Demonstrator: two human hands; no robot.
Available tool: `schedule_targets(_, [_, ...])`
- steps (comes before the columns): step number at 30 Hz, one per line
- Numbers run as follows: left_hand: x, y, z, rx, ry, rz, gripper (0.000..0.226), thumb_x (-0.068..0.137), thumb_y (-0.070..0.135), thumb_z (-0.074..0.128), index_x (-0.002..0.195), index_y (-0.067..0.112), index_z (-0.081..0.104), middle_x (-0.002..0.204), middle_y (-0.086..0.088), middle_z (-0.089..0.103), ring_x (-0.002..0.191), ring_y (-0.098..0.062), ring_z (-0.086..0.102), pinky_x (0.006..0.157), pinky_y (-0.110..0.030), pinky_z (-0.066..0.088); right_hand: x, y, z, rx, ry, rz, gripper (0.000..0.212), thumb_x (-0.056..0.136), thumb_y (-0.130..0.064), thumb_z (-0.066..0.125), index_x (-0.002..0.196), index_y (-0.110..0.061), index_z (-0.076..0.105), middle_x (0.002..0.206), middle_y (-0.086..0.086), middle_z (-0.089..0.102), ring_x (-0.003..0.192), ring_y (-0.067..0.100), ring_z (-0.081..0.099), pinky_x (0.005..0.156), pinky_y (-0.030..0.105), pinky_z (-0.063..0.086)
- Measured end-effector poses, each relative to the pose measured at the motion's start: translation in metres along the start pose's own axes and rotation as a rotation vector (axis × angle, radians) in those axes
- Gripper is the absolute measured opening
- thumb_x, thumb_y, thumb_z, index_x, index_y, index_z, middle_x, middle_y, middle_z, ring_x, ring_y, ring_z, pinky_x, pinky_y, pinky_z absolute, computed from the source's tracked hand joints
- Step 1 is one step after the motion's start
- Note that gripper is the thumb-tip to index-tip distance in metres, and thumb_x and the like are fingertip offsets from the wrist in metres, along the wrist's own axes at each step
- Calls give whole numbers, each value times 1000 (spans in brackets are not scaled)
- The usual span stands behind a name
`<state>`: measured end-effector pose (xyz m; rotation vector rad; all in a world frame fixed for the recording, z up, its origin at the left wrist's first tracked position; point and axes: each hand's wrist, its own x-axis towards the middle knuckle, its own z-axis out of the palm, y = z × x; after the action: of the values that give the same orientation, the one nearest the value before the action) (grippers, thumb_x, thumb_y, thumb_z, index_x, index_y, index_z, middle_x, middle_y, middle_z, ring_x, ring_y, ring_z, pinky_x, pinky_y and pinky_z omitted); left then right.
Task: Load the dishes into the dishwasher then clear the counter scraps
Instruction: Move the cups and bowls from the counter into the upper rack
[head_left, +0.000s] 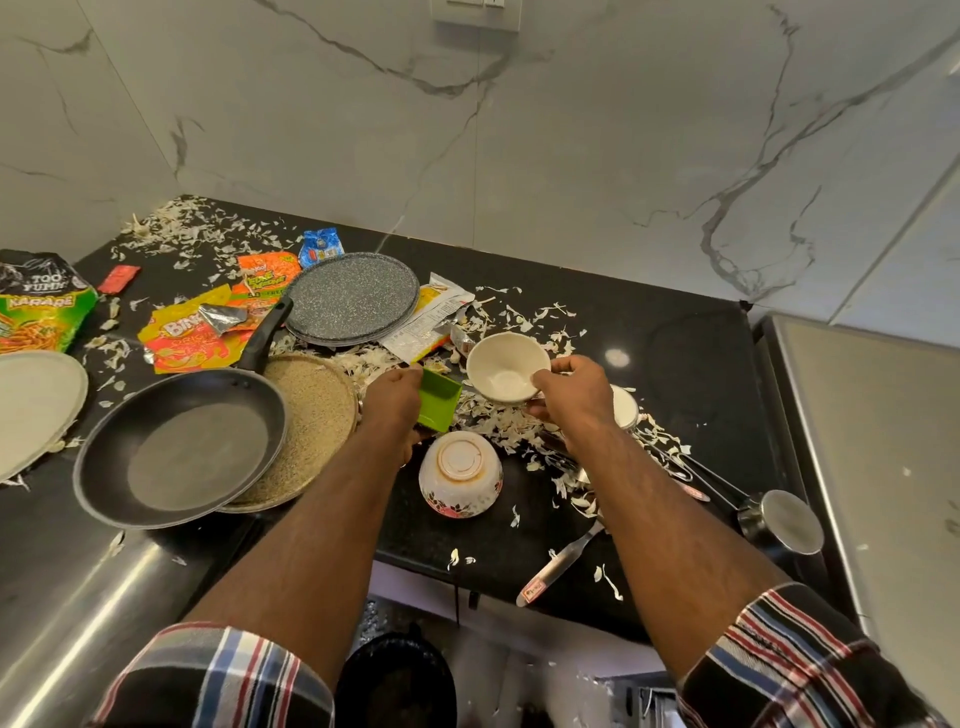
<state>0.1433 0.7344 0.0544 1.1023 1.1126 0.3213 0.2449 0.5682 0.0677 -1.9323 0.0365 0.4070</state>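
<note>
Right hand (571, 397) pinches the white bowl (506, 369) by its 3 o'clock rim; left hand (392, 402) grips the green dish (440, 408). Bowl looks rigid, light, breakable: support the base

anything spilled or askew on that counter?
Yes. Pale peel scraps are strewn across the black counter, and torn snack wrappers lie loose at the left. The floral bowl sits upside down, and the frying pan rests partly on a tan plate.

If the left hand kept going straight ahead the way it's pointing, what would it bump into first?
Probably the torn yellow-and-white wrapper lying just beyond the left hand and the small green square dish it holds, though depth is hard to judge.
</note>
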Motion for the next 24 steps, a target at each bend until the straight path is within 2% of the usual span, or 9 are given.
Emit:
schedule_targets(2, [5,-2,2,144,48,88,16,101,31,57,110,20,63,117,-12,61,105,-30,58,95,-51,51,0,1,-1,16,-10,3,21,89,-12,69,110,-14,63,97,1,65,68,18,74,68,42,64])
schedule_targets(4, [5,-1,3,248,49,137,27,101,32,57,121,16,65,112,-10,61,103,-28,56,98,-50,51,0,1,-1,37,-18,8,22,89,-12,70,109,-14,64,102,4,66,70,19,75,68,43,64])
schedule_targets(8, [7,0,-1,391,18,216,32,102,29,55,127,11,64,96,-5,62,86,-21,56,81,-37,51,-3,-1,1,70,-41,15,20,89,-13,71,107,-14,64,101,6,67,70,20,74,70,42,64])
schedule_targets(11, [7,2,-5,527,19,299,42,99,24,59,139,12,56,126,-9,63,99,-22,60,81,-32,48,-6,-4,5,94,-52,19,21,88,-13,71,108,-14,65,101,8,68,69,19,73,66,37,64])
schedule_targets(13, [4,2,-9,569,22,335,59,92,13,61,148,17,45,145,-8,52,100,-21,63,81,-34,53,-8,-7,9,120,-65,22,20,88,-13,71,106,-14,65,103,9,68,72,22,74,64,35,64])
schedule_targets(16, [-4,1,-12,562,-51,382,84,75,5,60,152,27,36,149,-8,46,111,-36,63,86,-49,58,-12,-14,15,151,-94,14,17,87,-14,72,102,-15,63,104,10,68,73,23,75,65,35,64])
schedule_targets(19, [-15,-1,-12,512,-189,436,98,61,9,70,150,32,35,142,-4,50,122,-27,53,95,-50,54,-19,-23,21,198,-150,15,14,89,-14,72,100,-14,63,102,12,69,73,24,75,68,38,64])
schedule_targets(22, [-23,-2,-15,227,-376,432,96,64,0,85,146,18,37,130,-7,57,114,-21,61,83,-34,59,-30,-31,27,247,-259,18,17,91,-13,71,106,-11,63,103,15,70,76,27,76,66,34,62])
schedule_targets(24, [-25,-1,-20,136,-377,452,101,61,10,92,145,15,36,127,-4,59,113,-14,62,79,-25,56,-36,-34,26,252,-358,-6,20,96,-19,67,113,-10,62,105,15,70,77,25,75,68,34,61])
